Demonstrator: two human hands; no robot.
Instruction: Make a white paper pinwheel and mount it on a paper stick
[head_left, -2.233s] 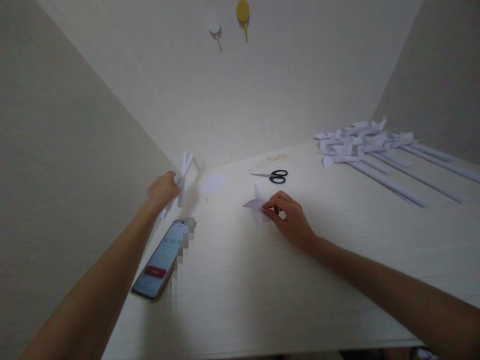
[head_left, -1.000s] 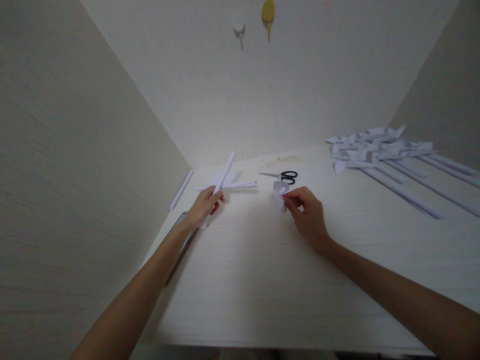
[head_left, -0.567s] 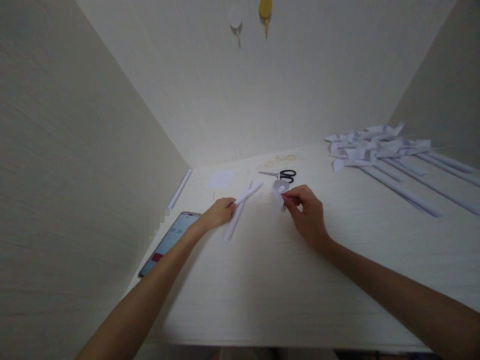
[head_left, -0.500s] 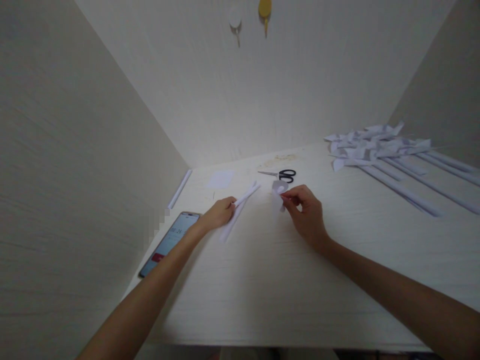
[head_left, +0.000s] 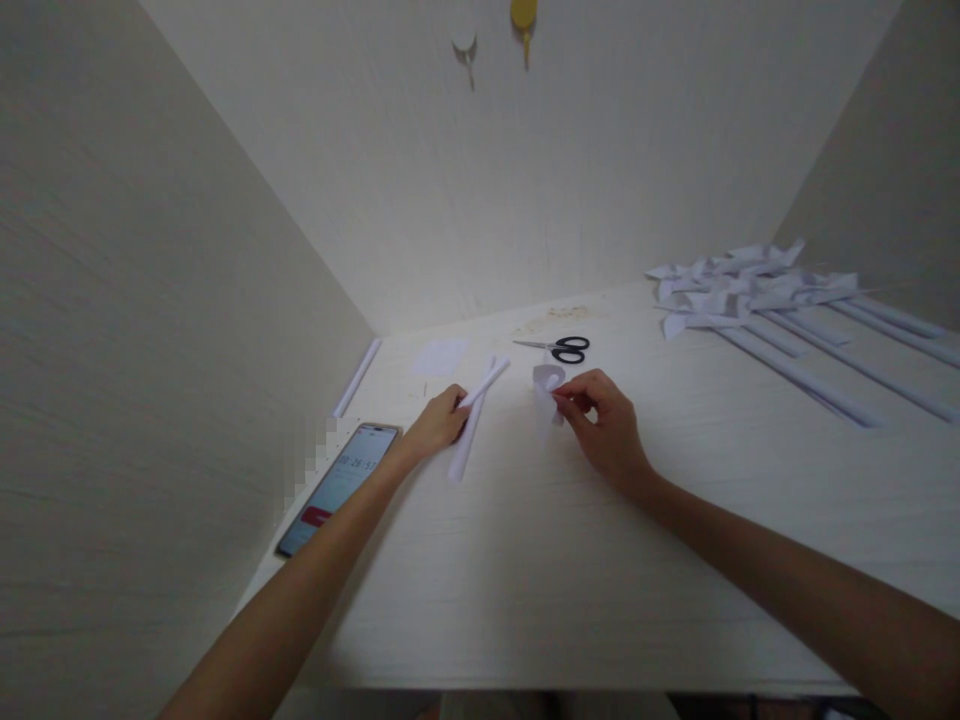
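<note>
Two rolled white paper sticks (head_left: 470, 440) cross each other at my left hand (head_left: 439, 428). The fingers are closed around them, and their upper ends point away from me. Across a gap to the right, my right hand (head_left: 607, 425) pinches a folded white paper pinwheel (head_left: 547, 385) between thumb and fingertips. Its curled blades face left, slightly above the table, and the pinched part is hidden by the fingers. Just beyond the pinwheel lies a pair of black-handled scissors (head_left: 570, 350) with the blades pointing left.
A phone (head_left: 337, 480) showing a running timer lies under my left forearm. Near the left wall is another paper roll (head_left: 356, 378). A square paper sheet (head_left: 439, 357) and thin scraps lie behind my left hand. Several paper pinwheels on sticks (head_left: 787, 370) are piled at the right.
The pinwheel in my right hand has shifted slightly left and turned. One stick in my left hand has swung to a steeper angle, so the pair crosses more widely.
</note>
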